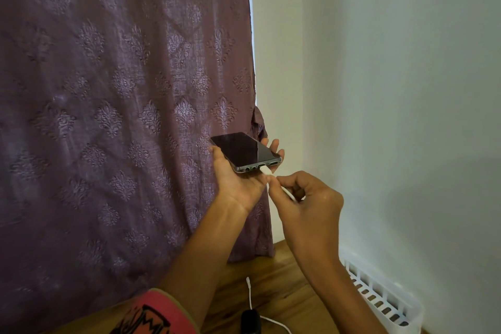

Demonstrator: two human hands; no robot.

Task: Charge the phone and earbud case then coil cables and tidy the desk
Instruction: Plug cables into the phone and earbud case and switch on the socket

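My left hand [238, 179] holds a black phone [244, 150] in a clear case, screen up and dark, raised in front of the curtain. My right hand [303, 198] pinches a white charging cable just behind its plug [266, 170], and the plug sits at the port in the phone's bottom edge. Low on the wooden desk [282, 290] lies a second white cable [250, 295] with a free end, running past a small black object [250, 320] that may be the earbud case.
A purple patterned curtain [122, 103] fills the left side and hangs down to the desk. A pale wall is on the right. A white slotted plastic basket [385, 298] stands on the desk against that wall.
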